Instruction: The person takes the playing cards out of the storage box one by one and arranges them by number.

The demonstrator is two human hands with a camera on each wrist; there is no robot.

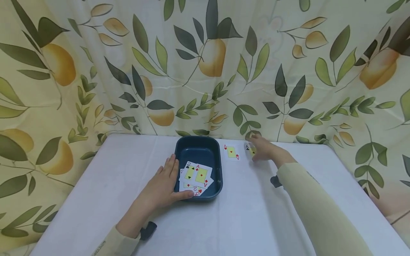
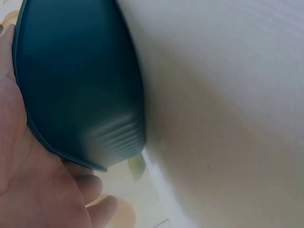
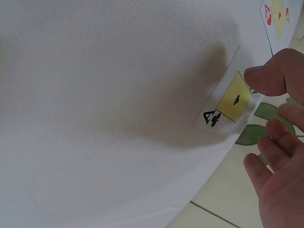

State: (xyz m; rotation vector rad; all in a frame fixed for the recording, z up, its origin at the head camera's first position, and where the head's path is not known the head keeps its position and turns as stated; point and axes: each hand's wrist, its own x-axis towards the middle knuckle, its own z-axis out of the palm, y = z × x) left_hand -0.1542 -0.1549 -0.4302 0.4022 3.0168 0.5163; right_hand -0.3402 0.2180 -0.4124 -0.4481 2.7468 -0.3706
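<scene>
2 hands work at once on the white table point(image 1: 256, 213). The left hand point(image 1: 163, 186) lies against the dark blue tray point(image 1: 215, 167), fingers fairly straight along its 9 o'clock wall and the thumb on the near rim, so it steadies the tray without closing round it; the left wrist view shows the palm pressed to the tray's outer wall. Inside the tray lie several cards point(image 1: 196, 176), overlapping, among them a 2 of clubs and an ace of diamonds.

The right hand point(image 1: 264, 148) reaches to about 1 o'clock of the tray, at the table's far edge, onto the ace of clubs point(image 3: 229, 103). In the right wrist view the thumb tip touches the card's upper edge while the other fingers hang curled just past it; I cannot tell whether the card is pinched yet. An ace of hearts point(image 1: 231, 152) lies flat between that card and the tray, apart from both.

I judge the main risk to be the edge: the ace of clubs lies so close to it that a sideways push from the thumb could slide it off. A flat card also resists lifting, so the fingers may skid over it, or the sleeve point(image 1: 320, 209) may drag the ace of hearts.
</scene>
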